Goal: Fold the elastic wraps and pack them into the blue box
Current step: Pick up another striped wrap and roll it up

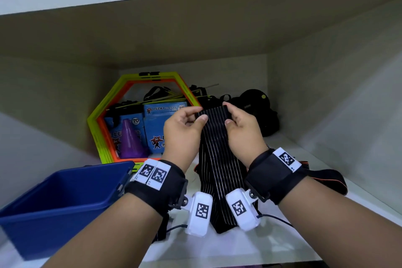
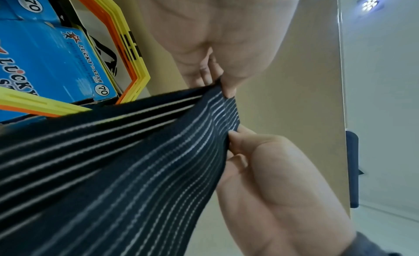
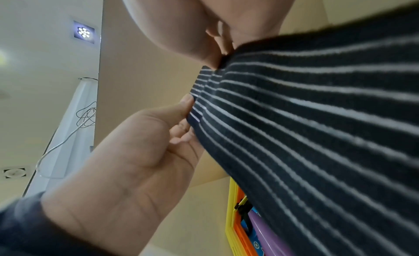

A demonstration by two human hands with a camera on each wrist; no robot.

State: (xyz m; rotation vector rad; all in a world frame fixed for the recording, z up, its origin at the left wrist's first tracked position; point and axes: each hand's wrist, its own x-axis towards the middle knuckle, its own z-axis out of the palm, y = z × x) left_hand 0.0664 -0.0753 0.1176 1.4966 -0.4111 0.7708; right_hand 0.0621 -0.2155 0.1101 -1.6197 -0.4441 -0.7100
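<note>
**Two hands hold a striped wrap up by its top edge over a shelf**

At the far left of the shelf sits one blue box, open at the top, with nothing visible inside. Just right of it, the left hand pinches the top left corner of a black elastic wrap with thin white stripes, thumb in front and fingers curled behind. The right hand pinches the top right corner the same way. The wrap hangs between the hands, its long axis running from the fingers down toward the person, its lower end resting on the white shelf. The left hand is the nearer one to the box. Further right, a second dark wrap with orange trim lies flat on the shelf. Counted: two wraps, one box, two hands. Judging from this, the fold will likely bring the held top edge down along the stripes
</note>
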